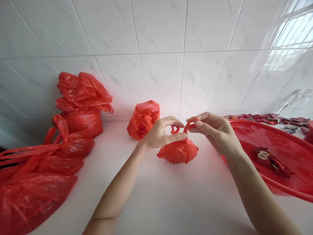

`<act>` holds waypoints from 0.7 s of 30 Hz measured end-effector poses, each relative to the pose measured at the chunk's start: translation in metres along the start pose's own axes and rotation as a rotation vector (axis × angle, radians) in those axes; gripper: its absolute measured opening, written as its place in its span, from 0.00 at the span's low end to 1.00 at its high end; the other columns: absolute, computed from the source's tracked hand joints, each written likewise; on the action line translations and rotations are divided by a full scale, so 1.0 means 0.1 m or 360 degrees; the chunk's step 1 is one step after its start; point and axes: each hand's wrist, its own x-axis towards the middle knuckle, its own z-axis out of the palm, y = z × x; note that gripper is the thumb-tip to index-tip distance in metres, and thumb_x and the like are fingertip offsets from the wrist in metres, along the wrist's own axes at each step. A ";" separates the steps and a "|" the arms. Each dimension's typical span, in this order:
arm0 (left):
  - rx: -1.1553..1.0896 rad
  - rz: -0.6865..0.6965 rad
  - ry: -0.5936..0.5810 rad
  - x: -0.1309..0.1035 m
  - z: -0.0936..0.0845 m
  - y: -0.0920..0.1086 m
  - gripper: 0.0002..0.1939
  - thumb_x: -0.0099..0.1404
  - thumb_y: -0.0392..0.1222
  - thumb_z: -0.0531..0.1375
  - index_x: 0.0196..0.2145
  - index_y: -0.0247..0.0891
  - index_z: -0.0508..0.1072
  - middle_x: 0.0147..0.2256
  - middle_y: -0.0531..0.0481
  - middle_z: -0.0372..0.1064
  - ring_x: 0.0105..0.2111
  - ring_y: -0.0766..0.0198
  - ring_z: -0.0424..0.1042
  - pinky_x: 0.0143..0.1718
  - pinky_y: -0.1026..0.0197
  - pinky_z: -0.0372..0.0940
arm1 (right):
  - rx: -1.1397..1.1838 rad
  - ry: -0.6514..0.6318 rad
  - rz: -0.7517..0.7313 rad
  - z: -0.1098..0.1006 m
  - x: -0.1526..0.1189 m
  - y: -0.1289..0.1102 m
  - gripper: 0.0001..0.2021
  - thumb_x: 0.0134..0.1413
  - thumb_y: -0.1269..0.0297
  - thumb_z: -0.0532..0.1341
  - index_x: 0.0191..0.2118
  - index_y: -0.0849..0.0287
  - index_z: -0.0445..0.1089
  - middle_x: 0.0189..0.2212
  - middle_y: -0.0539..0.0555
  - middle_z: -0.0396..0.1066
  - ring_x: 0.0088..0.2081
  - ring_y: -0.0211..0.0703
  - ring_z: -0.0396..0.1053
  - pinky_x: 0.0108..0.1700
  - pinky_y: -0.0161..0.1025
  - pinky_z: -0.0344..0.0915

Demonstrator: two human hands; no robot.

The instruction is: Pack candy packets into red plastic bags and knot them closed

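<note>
A small filled red plastic bag (179, 151) rests on the white counter, its neck gathered upward. My left hand (161, 132) is at the neck from the left, thumb and fingers around a short red loop of the plastic. From the other side, my right hand (217, 132) pinches a twisted red handle strip between thumb and fingertips. What fills the bag cannot be made out through the plastic. Just behind my left hand stands an open red bag (144, 119) stuffed with crumpled red plastic.
Several filled red bags (80, 120) are piled along the left side. At right sits a red mesh basket (269, 130) with a few dark wrapped packets (271, 161) inside. More small packets (264, 118) lie behind it along the tiled wall (161, 78), near dark-handled scissors (290, 130).
</note>
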 end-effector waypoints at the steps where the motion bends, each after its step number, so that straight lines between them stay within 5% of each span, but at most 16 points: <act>1: 0.0032 0.0009 -0.0004 -0.01 0.06 0.03 0.08 0.62 0.45 0.65 0.37 0.40 0.79 0.40 0.47 0.75 0.42 0.58 0.72 0.47 0.57 0.66 | -0.0019 -0.0008 -0.0031 0.02 0.00 0.02 0.11 0.56 0.55 0.69 0.37 0.57 0.75 0.41 0.56 0.79 0.42 0.48 0.78 0.49 0.50 0.76; 6: -0.0033 0.0015 0.0103 -0.02 0.24 0.06 0.14 0.69 0.49 0.60 0.30 0.39 0.78 0.34 0.48 0.74 0.36 0.61 0.71 0.40 0.60 0.64 | -0.0210 -0.0006 -0.0146 -0.01 0.03 0.07 0.19 0.52 0.53 0.71 0.47 0.55 0.72 0.48 0.58 0.75 0.50 0.50 0.74 0.54 0.52 0.72; 9: -0.0165 0.0090 0.0239 -0.01 0.26 0.11 0.15 0.69 0.50 0.60 0.28 0.39 0.75 0.32 0.50 0.73 0.34 0.63 0.69 0.40 0.60 0.64 | -0.0279 -0.0475 -0.0032 0.00 0.05 0.22 0.29 0.48 0.51 0.73 0.54 0.53 0.67 0.53 0.58 0.72 0.56 0.51 0.69 0.57 0.51 0.68; 12: -0.0211 0.0153 0.0392 -0.01 0.24 0.16 0.17 0.68 0.49 0.62 0.24 0.38 0.72 0.27 0.52 0.69 0.30 0.65 0.66 0.37 0.60 0.63 | -0.0299 -0.0831 0.0264 0.14 0.03 0.47 0.21 0.52 0.46 0.69 0.42 0.58 0.71 0.38 0.53 0.73 0.43 0.47 0.72 0.46 0.46 0.71; 15: -0.0199 0.0119 0.0552 -0.01 0.16 0.15 0.18 0.65 0.51 0.64 0.22 0.38 0.71 0.23 0.54 0.64 0.27 0.66 0.62 0.32 0.60 0.61 | -0.0167 -0.0853 0.0436 0.33 -0.02 0.68 0.21 0.53 0.45 0.68 0.27 0.59 0.65 0.24 0.46 0.64 0.29 0.37 0.64 0.33 0.38 0.65; 21: -0.0242 -0.0056 0.0657 0.00 0.05 0.07 0.20 0.62 0.53 0.65 0.21 0.37 0.72 0.22 0.53 0.65 0.26 0.65 0.63 0.30 0.60 0.60 | 0.0074 -0.0773 0.0607 0.51 -0.10 0.77 0.24 0.53 0.43 0.67 0.25 0.59 0.63 0.22 0.45 0.61 0.25 0.34 0.59 0.29 0.35 0.59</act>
